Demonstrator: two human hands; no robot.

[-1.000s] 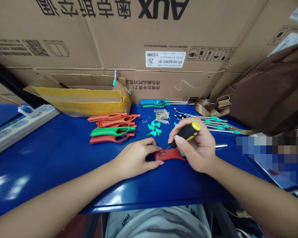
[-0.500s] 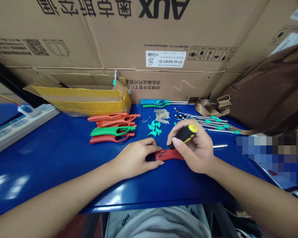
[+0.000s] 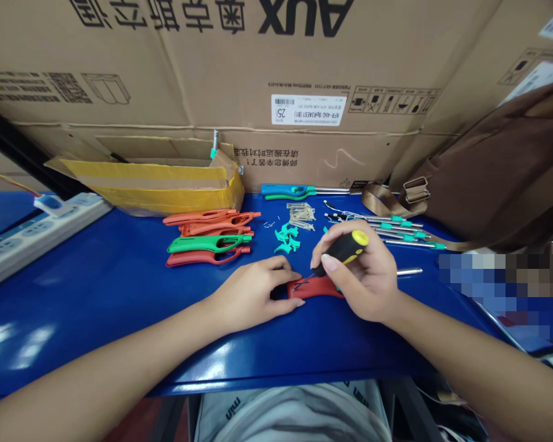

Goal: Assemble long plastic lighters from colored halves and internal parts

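Observation:
My right hand (image 3: 362,273) is closed around a black and yellow screwdriver (image 3: 343,252), held slanted. Its thin tip meets the left end of a red lighter (image 3: 320,287) that lies flat on the blue table. My left hand (image 3: 258,291) pinches that same end between thumb and fingers. The lighter's middle is hidden under my right hand, and a metal tube (image 3: 409,271) shows beyond it on the right. Small teal triggers (image 3: 286,238) and pale clear plastic parts (image 3: 300,215) lie just behind my hands.
Red and green lighter handles (image 3: 207,244) lie left of the small parts. Metal tubes with wires (image 3: 396,227) lie on the right. Behind are a yellow-taped carton (image 3: 156,184) and a complete blue lighter (image 3: 288,191). A power strip (image 3: 37,236) stands far left, a brown bag (image 3: 493,153) right.
Both hands stay in nearly the same place. The screwdriver handle has shifted very slightly to the right, its tip still on the red lighter's end.

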